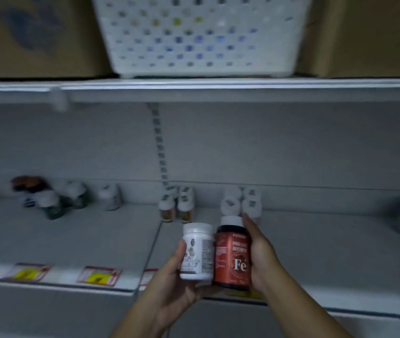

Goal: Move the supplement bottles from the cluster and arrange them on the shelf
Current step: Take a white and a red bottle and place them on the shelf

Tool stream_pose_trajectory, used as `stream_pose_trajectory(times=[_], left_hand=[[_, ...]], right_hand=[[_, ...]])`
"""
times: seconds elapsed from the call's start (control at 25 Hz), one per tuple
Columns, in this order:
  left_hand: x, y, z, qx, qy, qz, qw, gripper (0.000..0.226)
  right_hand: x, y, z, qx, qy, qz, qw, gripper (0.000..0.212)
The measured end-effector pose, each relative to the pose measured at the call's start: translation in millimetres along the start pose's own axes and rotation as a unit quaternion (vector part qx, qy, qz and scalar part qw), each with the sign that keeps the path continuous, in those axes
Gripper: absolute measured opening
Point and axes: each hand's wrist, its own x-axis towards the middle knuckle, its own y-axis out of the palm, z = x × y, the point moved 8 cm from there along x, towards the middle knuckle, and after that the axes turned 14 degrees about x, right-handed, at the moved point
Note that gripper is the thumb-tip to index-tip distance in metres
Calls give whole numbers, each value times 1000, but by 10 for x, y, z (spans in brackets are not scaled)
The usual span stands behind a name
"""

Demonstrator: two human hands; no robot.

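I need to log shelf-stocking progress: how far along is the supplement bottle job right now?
Partly done, it seems. Small rows of white-capped bottles and already stand at the back of the shelf. In hand: the left hand holds a white bottle, the right hand a red Fe bottle, neither placed yet. Left: a loose cluster of bottles further left.

White bottle (197, 251) gripped by left hand (169, 289), red Fe bottle (233, 257) by right hand (260, 254), touching, held upright above shelf (328, 264) front.
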Motion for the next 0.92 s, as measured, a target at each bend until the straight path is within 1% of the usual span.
stream_pose_trajectory(times=[0.04, 0.12, 0.16, 0.24, 0.32, 0.4, 0.44, 0.48, 0.52, 0.56, 0.6, 0.64, 0.72, 0.8, 0.84, 0.88, 0.92], left_hand=[[-136, -155, -68, -22, 11, -14, 1000, 76], [-419, -460, -239, -52, 56, -46, 996, 79], [-547, -603, -333, -44, 75, -63, 994, 79], [-739, -801, -499, -7, 96, -91, 991, 66], [-871, -1042, -737, 73, 123, -126, 982, 52], [-896, -1230, -1042, 179, 142, -138, 964, 50], [-871, -1294, -1205, 229, 149, -142, 951, 49], [-838, -1355, -1348, 293, 157, -156, 930, 47], [-769, -1445, -1509, 373, 169, -183, 894, 44], [-653, -1533, -1687, 454, 184, -206, 847, 42], [-523, -1587, -1860, 520, 194, -221, 802, 41], [-376, -1647, -2024, 564, 206, -228, 767, 40], [-59, -1732, -2309, 643, 241, -216, 694, 34], [276, -1849, -2476, 735, 242, -194, 603, 40], [410, -1931, -2513, 779, 226, -189, 554, 45], [504, -2009, -2533, 820, 217, -186, 496, 49], [576, -2072, -2525, 849, 205, -181, 452, 51]], right_hand=[[-5, 127, -174, 0, 16, 10, 1000, 52], [-4, 376, -533, -5, 50, 29, 998, 55], [3, 496, -691, -14, 62, 39, 997, 56], [35, 650, -861, -35, 68, 47, 996, 58], [111, 769, -953, -50, 64, 44, 996, 62], [227, 840, -978, -56, 46, 37, 997, 68], [306, 858, -974, -58, 37, 34, 997, 72], [351, 873, -960, -60, 28, 35, 997, 75], [414, 890, -943, -62, 19, 41, 997, 73], [493, 930, -908, -66, 10, 49, 997, 69], [560, 972, -851, -75, -2, 57, 996, 64], [636, 1025, -780, -84, -16, 66, 994, 60], [776, 1181, -652, -90, -49, 91, 991, 49], [931, 1278, -609, -98, -74, 85, 989, 40], [999, 1295, -626, -97, -77, 73, 990, 38], [1060, 1307, -652, -95, -78, 63, 990, 39], [1110, 1322, -681, -97, -81, 57, 990, 40]])
